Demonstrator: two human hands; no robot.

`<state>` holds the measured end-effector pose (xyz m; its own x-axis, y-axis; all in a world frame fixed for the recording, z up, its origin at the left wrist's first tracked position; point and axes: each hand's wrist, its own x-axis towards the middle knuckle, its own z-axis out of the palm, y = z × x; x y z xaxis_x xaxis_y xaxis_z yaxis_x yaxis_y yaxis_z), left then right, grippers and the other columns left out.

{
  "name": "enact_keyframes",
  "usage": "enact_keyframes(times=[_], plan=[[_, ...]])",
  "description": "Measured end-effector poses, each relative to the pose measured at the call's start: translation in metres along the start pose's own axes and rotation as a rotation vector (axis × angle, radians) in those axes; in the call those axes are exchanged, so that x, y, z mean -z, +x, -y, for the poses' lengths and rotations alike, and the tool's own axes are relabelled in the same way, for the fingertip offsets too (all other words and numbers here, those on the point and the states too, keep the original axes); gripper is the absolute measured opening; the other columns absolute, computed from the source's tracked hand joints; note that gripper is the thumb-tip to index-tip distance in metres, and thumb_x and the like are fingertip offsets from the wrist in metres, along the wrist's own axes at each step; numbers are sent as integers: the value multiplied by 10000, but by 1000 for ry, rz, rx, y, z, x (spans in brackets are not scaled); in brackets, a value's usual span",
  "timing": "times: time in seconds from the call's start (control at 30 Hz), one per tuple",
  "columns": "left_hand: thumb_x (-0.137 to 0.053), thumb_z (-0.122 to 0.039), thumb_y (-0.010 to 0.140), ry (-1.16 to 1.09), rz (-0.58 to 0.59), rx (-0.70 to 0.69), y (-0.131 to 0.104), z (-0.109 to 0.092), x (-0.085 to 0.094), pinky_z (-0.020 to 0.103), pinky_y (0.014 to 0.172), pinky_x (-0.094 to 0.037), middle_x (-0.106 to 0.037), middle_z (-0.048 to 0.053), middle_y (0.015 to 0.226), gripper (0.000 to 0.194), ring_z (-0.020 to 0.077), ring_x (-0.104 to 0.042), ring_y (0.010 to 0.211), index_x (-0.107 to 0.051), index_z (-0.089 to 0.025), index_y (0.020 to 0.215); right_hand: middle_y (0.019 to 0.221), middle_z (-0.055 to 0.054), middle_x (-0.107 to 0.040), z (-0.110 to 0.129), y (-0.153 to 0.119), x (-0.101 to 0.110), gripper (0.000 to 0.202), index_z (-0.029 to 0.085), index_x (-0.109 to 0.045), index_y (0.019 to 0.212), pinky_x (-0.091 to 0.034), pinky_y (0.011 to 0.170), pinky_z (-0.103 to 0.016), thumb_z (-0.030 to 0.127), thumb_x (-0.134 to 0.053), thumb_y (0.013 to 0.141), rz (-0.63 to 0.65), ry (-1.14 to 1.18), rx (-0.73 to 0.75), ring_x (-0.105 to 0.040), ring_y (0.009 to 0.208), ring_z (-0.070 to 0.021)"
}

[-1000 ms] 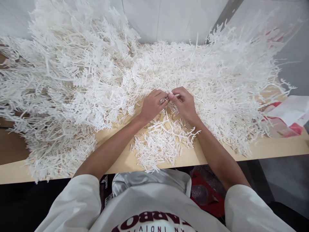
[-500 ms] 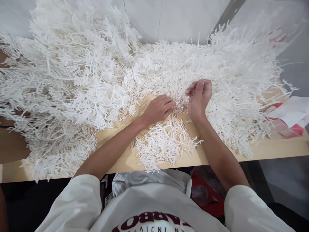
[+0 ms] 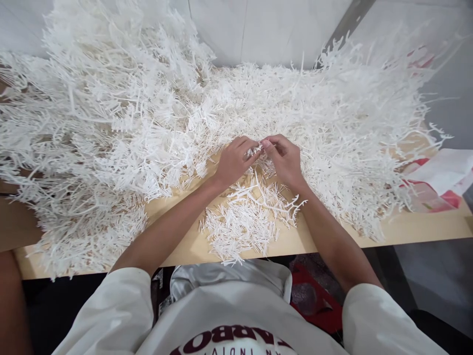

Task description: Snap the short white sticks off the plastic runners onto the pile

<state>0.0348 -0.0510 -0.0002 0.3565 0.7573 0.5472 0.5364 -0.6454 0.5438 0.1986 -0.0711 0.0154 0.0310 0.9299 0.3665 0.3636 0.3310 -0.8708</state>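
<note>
My left hand [image 3: 235,161] is curled round a small white plastic sprig [image 3: 253,151], whose thin tips show between thumb and fingers. My right hand [image 3: 285,159] meets it from the right, thumb and forefinger pinched at the sprig's end; the exact bit between the fingertips is too small to make out. Below both hands, a pile of short white plastic sticks [image 3: 240,229] lies near the table's front edge. A bare branched white stem [image 3: 264,197] rests across the pile's upper right, close to my right forearm.
Large tangled heaps of white branched plastic [image 3: 111,113] cover the left and back of the wooden table [image 3: 424,227], with another heap [image 3: 354,143] on the right. A white and red bag [image 3: 439,180] sits at the right end. Another person's bare limb [image 3: 11,301] shows at lower left.
My right hand has come down and left from above the heap to meet my left hand. The left hand has lifted and turned slightly, and white tips now show in it.
</note>
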Motion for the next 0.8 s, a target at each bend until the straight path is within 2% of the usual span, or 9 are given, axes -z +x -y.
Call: enact_keyframes(times=[0.13,0.27,0.37,0.5,0.63,0.7,0.8], plan=[[-335,-512,981,19,49,-8,-2,-1,-1,320,793,-463,-684,37,878,428,163,-601,847,-634,-206,958,742,34,-597,-1,1,0,318,245,-619,841,-468,616,-269,563,-609,846,-66,24,-29,-535,642,-98],[-304,-503,989,-28,117,-26,0,-2,0,318,770,-468,-673,42,860,444,169,-600,836,-632,-205,986,706,37,-530,2,0,-5,339,240,-567,822,-443,581,-264,576,-575,865,-92,56,-55,-486,602,-91],[-316,-527,977,-108,139,-21,3,-2,3,316,766,-474,-678,34,843,445,165,-604,820,-630,-216,930,685,40,-496,1,-4,-13,339,250,-541,838,-430,544,-255,585,-533,888,-128,109,-92,-477,579,-91],[-343,-544,966,-215,129,2,4,-4,7,305,741,-482,-668,23,791,441,148,-612,769,-622,-217,866,695,41,-469,-14,-3,-23,351,274,-494,878,-427,501,-239,623,-461,905,-134,179,-114,-484,557,-92],[-375,-548,958,-271,97,-16,0,-7,10,298,719,-487,-656,18,764,422,136,-612,752,-607,-217,836,748,33,-503,-35,10,-18,442,306,-457,973,-463,520,-245,714,-302,903,-193,205,-45,-543,583,-102],[-378,-548,959,-289,83,60,0,-6,11,283,692,-485,-641,6,726,417,120,-605,703,-590,-217,820,751,32,-519,-38,15,-12,461,314,-466,994,-485,550,-251,723,-277,901,-202,203,-31,-578,610,-105],[-366,-558,960,-320,29,249,2,-1,9,254,657,-481,-636,-15,685,410,101,-614,657,-577,-217,870,826,16,-573,-27,12,-10,385,320,-502,1061,-518,613,-267,655,-375,920,-146,188,-42,-634,718,-118]])
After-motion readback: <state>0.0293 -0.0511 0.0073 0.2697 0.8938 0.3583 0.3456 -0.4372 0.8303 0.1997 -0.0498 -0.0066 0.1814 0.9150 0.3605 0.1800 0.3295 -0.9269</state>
